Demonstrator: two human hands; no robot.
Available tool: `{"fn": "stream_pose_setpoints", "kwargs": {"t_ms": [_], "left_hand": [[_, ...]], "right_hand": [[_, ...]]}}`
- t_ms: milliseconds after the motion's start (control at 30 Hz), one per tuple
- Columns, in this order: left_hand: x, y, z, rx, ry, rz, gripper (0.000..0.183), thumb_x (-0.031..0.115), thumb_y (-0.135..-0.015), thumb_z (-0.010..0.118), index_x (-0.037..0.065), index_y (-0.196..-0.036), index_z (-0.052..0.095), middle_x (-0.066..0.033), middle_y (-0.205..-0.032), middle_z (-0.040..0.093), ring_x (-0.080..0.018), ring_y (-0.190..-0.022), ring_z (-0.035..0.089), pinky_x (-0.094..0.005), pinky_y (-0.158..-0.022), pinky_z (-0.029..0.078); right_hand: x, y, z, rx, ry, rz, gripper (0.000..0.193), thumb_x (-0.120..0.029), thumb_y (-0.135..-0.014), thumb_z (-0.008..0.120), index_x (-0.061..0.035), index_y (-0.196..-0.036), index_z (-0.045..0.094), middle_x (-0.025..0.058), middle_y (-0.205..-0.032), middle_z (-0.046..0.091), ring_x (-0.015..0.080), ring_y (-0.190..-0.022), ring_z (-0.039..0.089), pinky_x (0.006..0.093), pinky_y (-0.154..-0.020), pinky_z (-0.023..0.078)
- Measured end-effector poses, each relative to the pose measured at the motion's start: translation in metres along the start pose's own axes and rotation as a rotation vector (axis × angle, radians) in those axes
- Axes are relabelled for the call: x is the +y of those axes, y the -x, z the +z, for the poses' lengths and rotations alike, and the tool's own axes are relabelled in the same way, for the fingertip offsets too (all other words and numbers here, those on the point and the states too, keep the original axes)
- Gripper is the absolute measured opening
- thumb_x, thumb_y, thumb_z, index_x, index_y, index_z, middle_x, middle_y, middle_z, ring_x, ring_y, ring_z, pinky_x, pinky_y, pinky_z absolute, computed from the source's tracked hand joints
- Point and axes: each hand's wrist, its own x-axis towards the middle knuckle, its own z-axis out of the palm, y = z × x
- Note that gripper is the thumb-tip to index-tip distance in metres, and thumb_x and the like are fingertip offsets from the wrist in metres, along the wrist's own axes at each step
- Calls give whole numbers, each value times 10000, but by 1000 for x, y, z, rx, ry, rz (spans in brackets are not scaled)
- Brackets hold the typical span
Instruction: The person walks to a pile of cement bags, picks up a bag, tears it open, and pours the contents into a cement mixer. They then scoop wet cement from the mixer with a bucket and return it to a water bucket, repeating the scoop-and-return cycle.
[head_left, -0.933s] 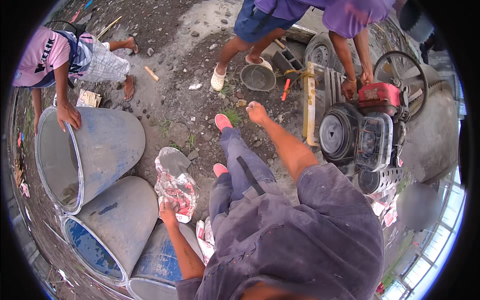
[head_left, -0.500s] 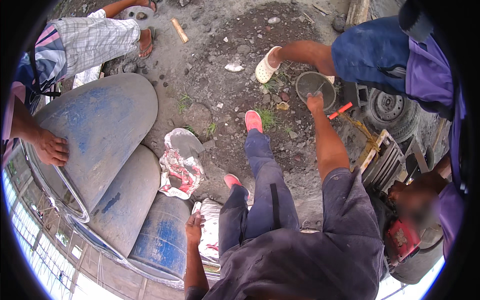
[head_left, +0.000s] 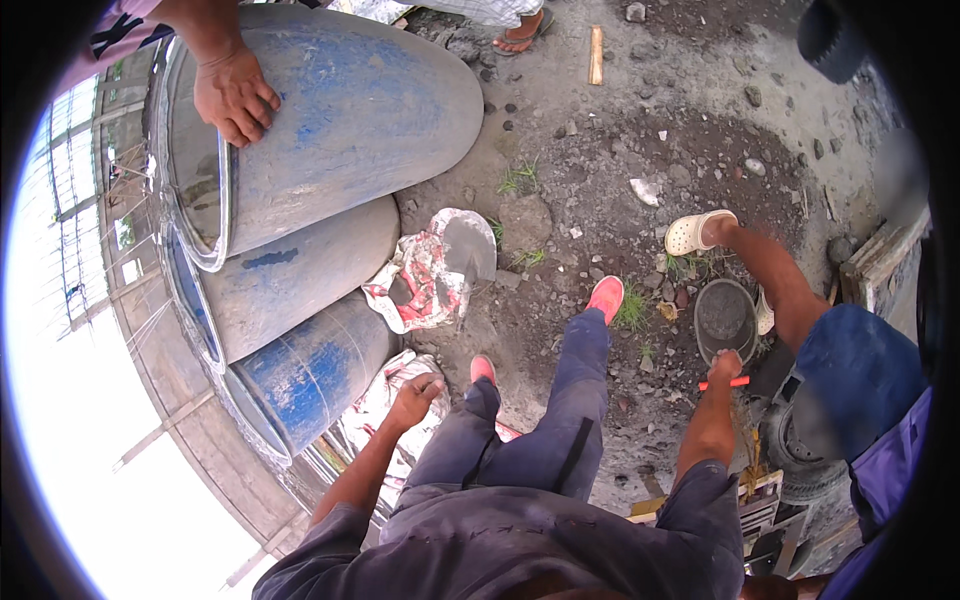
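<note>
My right hand (head_left: 724,364) is closed at the near edge of a dark bucket (head_left: 699,325) holding grey, wet-looking material. The grip hides whether it holds the rim or the handle. Under my wrist shows a bright orange-red stick or tube (head_left: 739,381). My left hand (head_left: 415,399) is curled closed above a white-and-red sack (head_left: 372,412) beside my leg; whatever lies inside its fingers is hidden. Left of it, three large cement-smeared blue drums (head_left: 345,110) lie on their sides, and another person's hand (head_left: 238,103) rests on the farthest one.
A torn sack with a grey-coated round piece (head_left: 470,250) lies beside the drums. At right, a person in blue shorts (head_left: 865,360) stands close to the bucket, near a wheel (head_left: 795,440) and wooden slats (head_left: 762,492). Stones and a wood strip (head_left: 596,55) dot the ground.
My view has swung to the right, shifting the drums and my legs. My right hand and the bucket now appear lower in the picture. The person at right has bent that leg differently.
</note>
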Motion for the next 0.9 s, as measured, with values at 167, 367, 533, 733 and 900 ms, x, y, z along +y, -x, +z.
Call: {"fn": "stream_pose_setpoints", "kwargs": {"t_ms": [167, 367, 533, 733, 900], "left_hand": [[-24, 11, -15, 119, -30, 45, 358, 282, -919, 538, -6, -1127, 589, -105, -968, 647, -180, -896, 605, -306, -818, 464], [-79, 32, -52, 292, 160, 193, 373, 292, -908, 553, -1, -1135, 588, -125, -986, 647, -188, -892, 613, -314, -807, 466], [-154, 40, -120, 496, 318, 229, 336, 252, -894, 569, 5, -1120, 595, -134, -979, 647, -179, -871, 623, -312, -788, 472], [-250, 79, -264, 1069, 546, 404, 315, 208, -887, 555, -25, -1095, 600, -196, -1060, 631, -314, -1006, 601, -370, -882, 448], [-339, 131, -351, 1558, 544, 331, 297, 169, -890, 566, -17, -1120, 586, -173, -1014, 615, -298, -904, 604, -388, -831, 459]], "right_hand": [[-19, 117, 8, -127, -52, -28, 96, -88, -845, 460, -109, -759, 495, 31, -662, 519, 140, -502, 464, 279, -419, 355], [-63, 346, 101, -482, 11, -105, 91, -141, -863, 489, -60, -846, 527, 5, -688, 465, 124, -609, 456, 266, -564, 401], [-82, 558, 113, -797, 149, -358, 116, -130, -872, 540, -17, -891, 549, -25, -643, 435, 75, -528, 387, 223, -503, 354], [-104, 783, 121, -992, 281, -933, 149, -49, -873, 553, 52, -978, 584, -2, -666, 516, 50, -518, 424, 202, -468, 328], [-130, 966, 171, -1252, 124, -1311, 137, -13, -859, 572, 61, -968, 608, -4, -658, 497, 47, -522, 403, 196, -474, 299]]}}
